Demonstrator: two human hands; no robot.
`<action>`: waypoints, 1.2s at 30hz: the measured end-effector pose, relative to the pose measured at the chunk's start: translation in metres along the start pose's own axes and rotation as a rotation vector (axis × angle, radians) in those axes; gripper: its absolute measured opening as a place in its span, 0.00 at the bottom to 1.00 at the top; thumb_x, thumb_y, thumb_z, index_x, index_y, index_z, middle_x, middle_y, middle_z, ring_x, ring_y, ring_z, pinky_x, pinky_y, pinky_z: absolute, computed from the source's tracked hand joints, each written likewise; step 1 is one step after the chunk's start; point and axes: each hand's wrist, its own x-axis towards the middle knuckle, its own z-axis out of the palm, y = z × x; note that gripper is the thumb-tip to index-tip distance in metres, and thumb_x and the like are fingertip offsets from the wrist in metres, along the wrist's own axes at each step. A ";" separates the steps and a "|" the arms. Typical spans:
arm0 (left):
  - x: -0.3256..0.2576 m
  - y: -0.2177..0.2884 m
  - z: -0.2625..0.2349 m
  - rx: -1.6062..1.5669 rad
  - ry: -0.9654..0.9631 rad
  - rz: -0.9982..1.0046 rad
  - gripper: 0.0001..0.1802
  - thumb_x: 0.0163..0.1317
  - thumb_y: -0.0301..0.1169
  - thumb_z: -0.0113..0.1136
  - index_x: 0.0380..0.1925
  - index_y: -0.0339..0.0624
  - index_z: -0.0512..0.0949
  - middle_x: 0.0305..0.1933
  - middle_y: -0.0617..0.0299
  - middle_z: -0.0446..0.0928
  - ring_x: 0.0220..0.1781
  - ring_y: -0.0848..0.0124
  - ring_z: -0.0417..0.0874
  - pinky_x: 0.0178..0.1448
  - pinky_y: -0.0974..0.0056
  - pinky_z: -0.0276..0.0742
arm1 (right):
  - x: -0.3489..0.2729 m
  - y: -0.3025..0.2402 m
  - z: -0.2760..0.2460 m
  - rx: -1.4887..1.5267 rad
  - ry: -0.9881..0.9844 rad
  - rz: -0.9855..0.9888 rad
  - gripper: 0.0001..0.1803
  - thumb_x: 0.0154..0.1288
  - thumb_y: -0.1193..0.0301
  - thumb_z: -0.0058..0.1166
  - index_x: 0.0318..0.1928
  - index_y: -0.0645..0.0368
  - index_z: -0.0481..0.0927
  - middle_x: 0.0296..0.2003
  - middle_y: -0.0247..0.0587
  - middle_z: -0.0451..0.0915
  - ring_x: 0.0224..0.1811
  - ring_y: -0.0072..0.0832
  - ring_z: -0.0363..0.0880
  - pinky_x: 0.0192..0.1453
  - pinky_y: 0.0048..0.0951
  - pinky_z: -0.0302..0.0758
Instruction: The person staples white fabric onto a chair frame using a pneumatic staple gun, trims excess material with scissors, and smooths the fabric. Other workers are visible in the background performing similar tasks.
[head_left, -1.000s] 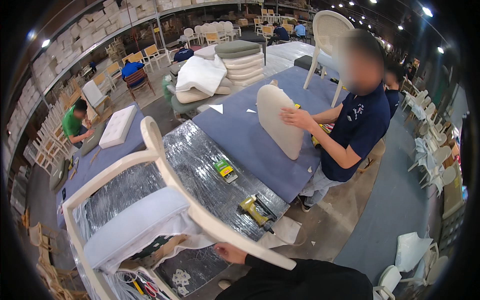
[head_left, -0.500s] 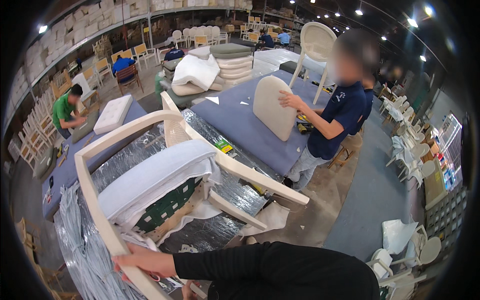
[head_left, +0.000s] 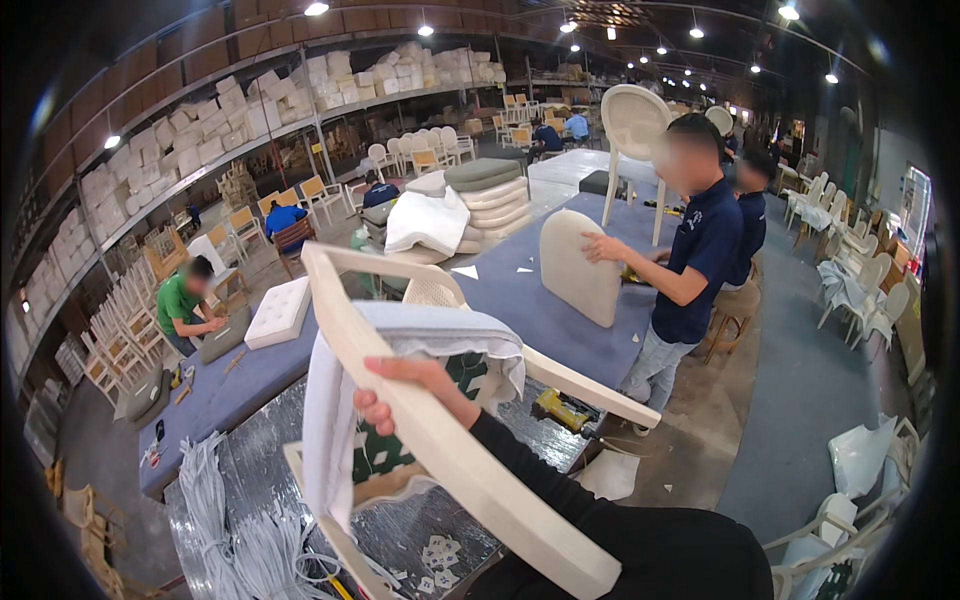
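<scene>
A cream wooden armchair (head_left: 338, 300) lies tipped over on the plastic-wrapped work surface. Its seat has a loose pale cover (head_left: 440, 322). Dark green webbing (head_left: 372, 450) shows on the underside. My right hand (head_left: 425, 385) is closed round a long bar of the chair frame, with the thumb over the near face and the fingers curling out at the far side. The black sleeve runs back behind the bar to the lower right. My left hand is out of view.
Grey strips (head_left: 215, 515) and small white tags (head_left: 438, 558) lie on the wrapped surface. A yellow tool (head_left: 562, 410) rests near its right edge. At the blue table (head_left: 490, 300), a co-worker (head_left: 700, 240) holds a rounded beige panel (head_left: 578, 265). Another person (head_left: 185, 305) bends over cushions at left.
The chair has swung, and the bar I hold now slants across the front. My right hand has risen from the lower left. The other hand has dropped from view. My view has shifted.
</scene>
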 end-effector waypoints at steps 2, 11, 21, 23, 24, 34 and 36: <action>-0.044 0.055 -0.028 0.048 0.147 0.029 0.23 0.73 0.42 0.73 0.50 0.28 0.87 0.40 0.55 0.87 0.39 0.61 0.82 0.52 0.53 0.82 | 0.014 -0.017 -0.012 0.182 -0.064 0.036 0.26 0.84 0.58 0.60 0.71 0.54 0.68 0.44 0.37 0.71 0.37 0.21 0.74 0.37 0.25 0.79; -0.147 0.272 0.006 0.764 0.328 0.296 0.24 0.71 0.43 0.75 0.41 0.25 0.87 0.35 0.47 0.85 0.35 0.62 0.77 0.44 0.50 0.77 | -0.036 -0.135 -0.130 0.554 -0.347 -0.110 0.34 0.84 0.62 0.56 0.76 0.71 0.60 0.44 0.38 0.70 0.38 0.21 0.80 0.45 0.26 0.89; -0.177 0.285 0.093 0.971 0.572 0.344 0.29 0.71 0.46 0.73 0.38 0.20 0.85 0.32 0.33 0.85 0.33 0.55 0.79 0.44 0.40 0.75 | -0.006 -0.126 -0.258 0.817 -0.368 0.062 0.41 0.79 0.65 0.62 0.81 0.62 0.54 0.43 0.37 0.69 0.37 0.21 0.79 0.46 0.29 0.89; -0.167 0.279 0.091 0.970 0.553 0.382 0.30 0.71 0.47 0.72 0.37 0.20 0.85 0.31 0.31 0.83 0.33 0.54 0.82 0.44 0.40 0.76 | -0.003 -0.125 -0.267 0.844 -0.379 0.104 0.42 0.78 0.65 0.63 0.82 0.60 0.53 0.42 0.37 0.68 0.37 0.23 0.77 0.44 0.30 0.86; -0.166 0.277 0.089 0.965 0.533 0.389 0.31 0.70 0.48 0.72 0.37 0.21 0.85 0.30 0.30 0.82 0.32 0.53 0.83 0.44 0.40 0.77 | -0.003 -0.126 -0.274 0.892 -0.371 0.122 0.43 0.78 0.65 0.62 0.83 0.60 0.52 0.42 0.37 0.68 0.36 0.24 0.77 0.44 0.30 0.86; -0.119 0.412 0.153 1.375 0.158 0.732 0.25 0.70 0.36 0.73 0.62 0.36 0.84 0.71 0.40 0.82 0.69 0.41 0.85 0.75 0.45 0.78 | -0.016 -0.132 -0.285 0.600 -0.275 -0.039 0.45 0.79 0.47 0.53 0.80 0.70 0.62 0.35 0.48 0.75 0.26 0.34 0.79 0.32 0.33 0.84; -0.064 0.438 0.195 1.168 -0.138 0.978 0.29 0.67 0.39 0.77 0.66 0.40 0.83 0.70 0.42 0.83 0.69 0.42 0.84 0.75 0.45 0.77 | -0.029 -0.138 -0.290 0.583 -0.244 -0.080 0.45 0.79 0.46 0.52 0.79 0.72 0.63 0.31 0.47 0.75 0.24 0.33 0.77 0.29 0.32 0.80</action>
